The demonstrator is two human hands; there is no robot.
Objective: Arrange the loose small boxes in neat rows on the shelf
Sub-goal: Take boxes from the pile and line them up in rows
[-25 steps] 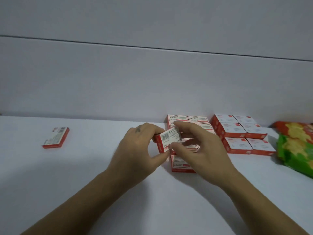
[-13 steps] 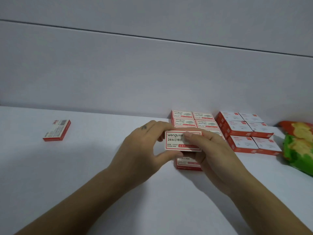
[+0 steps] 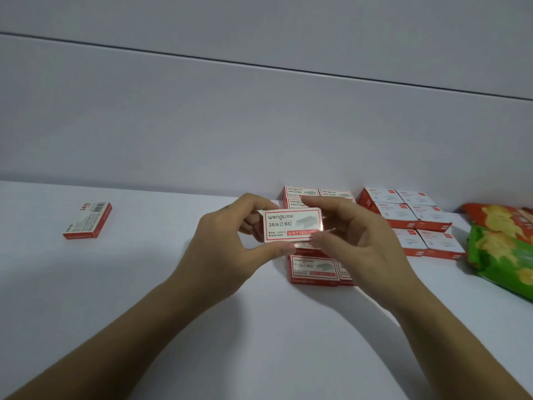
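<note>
Both hands meet at the centre of the frame around one small box [image 3: 292, 225], held off the white shelf [image 3: 144, 284] with its printed white-and-red face turned toward the camera. The left hand [image 3: 227, 249] grips the box's left end, thumb under the lower edge and fingers curled over the top. The right hand [image 3: 352, 241] pinches the right end, thumb at the lower right corner and index finger along the top edge.

Directly behind and below the held box, a block of matching boxes [image 3: 314, 268] lies flat on the shelf in neat rows running back to the wall; the hands hide its middle. Just right of it, in the centre right of the frame, a second block of boxes [image 3: 415, 217] with white tops and red sides sits in tidy rows, apart from the first block by a narrow gap.

A lone box [image 3: 88, 220] lies flat at the centre left of the frame, well apart from the others, barcode side up. At the right edge, a green and orange snack bag [image 3: 501, 249] lies on the shelf beside the second block.
</note>
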